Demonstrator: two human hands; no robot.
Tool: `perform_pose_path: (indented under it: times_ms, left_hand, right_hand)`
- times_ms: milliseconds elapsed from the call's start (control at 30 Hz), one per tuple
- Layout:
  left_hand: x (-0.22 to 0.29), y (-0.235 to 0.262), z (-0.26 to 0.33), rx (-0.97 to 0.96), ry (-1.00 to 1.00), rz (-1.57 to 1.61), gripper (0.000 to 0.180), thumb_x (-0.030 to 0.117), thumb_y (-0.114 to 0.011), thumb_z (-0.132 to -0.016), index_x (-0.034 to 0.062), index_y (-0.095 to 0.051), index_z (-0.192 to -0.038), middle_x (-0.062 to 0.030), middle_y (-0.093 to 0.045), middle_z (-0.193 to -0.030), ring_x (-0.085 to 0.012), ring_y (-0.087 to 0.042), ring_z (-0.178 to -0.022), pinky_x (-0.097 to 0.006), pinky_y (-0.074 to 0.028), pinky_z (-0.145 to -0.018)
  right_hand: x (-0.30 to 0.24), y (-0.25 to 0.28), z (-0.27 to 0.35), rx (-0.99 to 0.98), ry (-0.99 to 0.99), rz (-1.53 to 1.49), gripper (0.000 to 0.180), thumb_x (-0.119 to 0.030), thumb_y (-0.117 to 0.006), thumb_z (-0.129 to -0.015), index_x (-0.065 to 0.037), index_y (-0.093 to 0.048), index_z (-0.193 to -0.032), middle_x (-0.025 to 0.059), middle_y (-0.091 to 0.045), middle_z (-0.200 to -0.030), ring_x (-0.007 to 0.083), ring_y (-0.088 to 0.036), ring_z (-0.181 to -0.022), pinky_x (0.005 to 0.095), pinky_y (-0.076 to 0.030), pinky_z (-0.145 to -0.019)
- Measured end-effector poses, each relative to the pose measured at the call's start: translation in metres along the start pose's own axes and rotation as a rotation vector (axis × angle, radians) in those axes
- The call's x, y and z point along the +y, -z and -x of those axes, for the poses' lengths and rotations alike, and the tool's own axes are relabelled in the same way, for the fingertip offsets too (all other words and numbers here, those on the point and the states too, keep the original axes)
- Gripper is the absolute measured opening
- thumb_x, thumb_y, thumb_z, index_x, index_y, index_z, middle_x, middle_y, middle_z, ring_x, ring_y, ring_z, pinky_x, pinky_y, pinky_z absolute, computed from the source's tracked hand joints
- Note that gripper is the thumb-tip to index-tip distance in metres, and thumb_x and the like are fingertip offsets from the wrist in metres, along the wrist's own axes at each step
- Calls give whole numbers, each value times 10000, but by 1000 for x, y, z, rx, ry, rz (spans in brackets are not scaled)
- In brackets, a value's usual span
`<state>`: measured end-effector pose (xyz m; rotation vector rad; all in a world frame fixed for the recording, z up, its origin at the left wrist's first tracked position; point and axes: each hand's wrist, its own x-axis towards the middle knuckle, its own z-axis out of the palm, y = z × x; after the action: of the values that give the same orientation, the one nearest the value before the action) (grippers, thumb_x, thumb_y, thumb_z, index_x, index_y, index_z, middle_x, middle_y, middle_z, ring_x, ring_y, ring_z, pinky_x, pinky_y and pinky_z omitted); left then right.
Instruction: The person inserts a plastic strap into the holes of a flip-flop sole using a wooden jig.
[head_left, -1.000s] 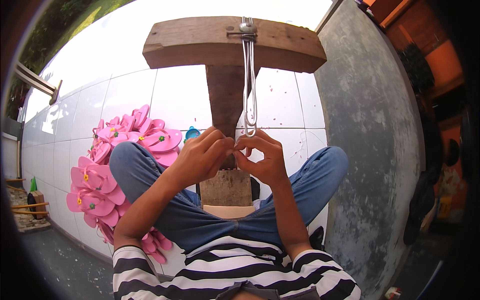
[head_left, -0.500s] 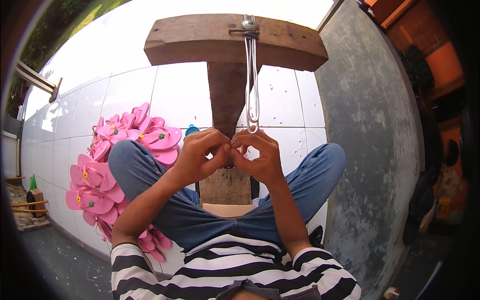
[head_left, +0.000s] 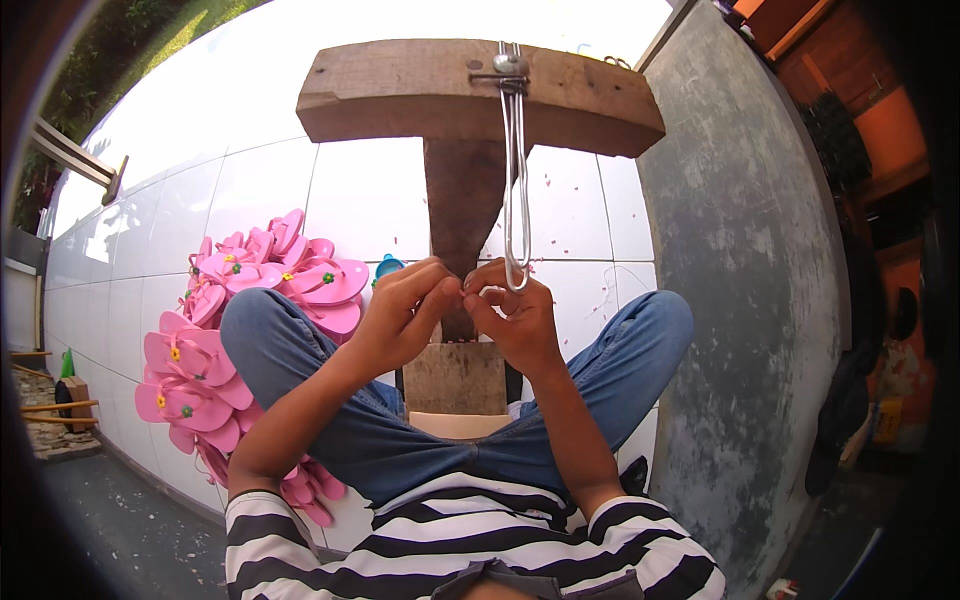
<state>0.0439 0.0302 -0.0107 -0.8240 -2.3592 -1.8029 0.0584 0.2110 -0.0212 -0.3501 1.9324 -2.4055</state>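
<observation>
Head view: wire point(head_left: 526, 215) crosses pinched right fingers point(head_left: 494, 273) beside pinched left fingers point(head_left: 412, 284), contents unclear.

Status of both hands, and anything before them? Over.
Left hand, right hand: fingertips together, anything held too small to see. Wire loop: hangs from beam, overlaps right hand in view.

This looks like a small handcraft workshop on an open-sided porch: sunlit white floor tiles point(head_left: 260, 190) reach toward grass point(head_left: 183, 40) and bushes point(head_left: 85, 85) at far left, a worn grey strip point(head_left: 735, 270) runs along the right, and pink flip-flops point(head_left: 198, 362) lie heaped left of a rough T-shaped wooden stand point(head_left: 420, 115).
</observation>
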Motion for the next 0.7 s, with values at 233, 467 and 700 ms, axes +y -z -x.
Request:
perform_pose_path:
  times_ms: [233, 467, 700]
  left_hand:
    - [18, 4, 1, 131, -170, -222, 147, 15, -733, -849, 19, -656, -975, -101, -650, -967, -195, -625, -709, -291, -495, -583]
    - [15, 12, 3, 124, -241, -305, 243, -2, -779, -793, 26, -674, -1010, -92, -666, -993, -208, -673, -763, -311, -543, -614]
    - [17, 24, 3, 102, -310, -435, 224, -5, -774, -784, 40, -666, -976, -77, -668, -952, -216, -674, -734, -307, -534, -577]
  right_hand:
    - [1, 2, -3, -53, -253, -341, 114, -97, -658, -930, -8, -636, -1000, 21, -629, -863, 61, -560, -695, 209, -449, -619]
    - [7, -4, -4, -189, -382, -593, 184, -174, -618, -966, -23, -608, -1071, 33, -626, -846, 87, -580, -717, 226, -462, -608]
    - [7, -10, -4, -215, -457, -677, 168, -185, -603, -969, -44, -622, -1059, 19, -616, -844, 74, -560, -729, 237, -444, -621]
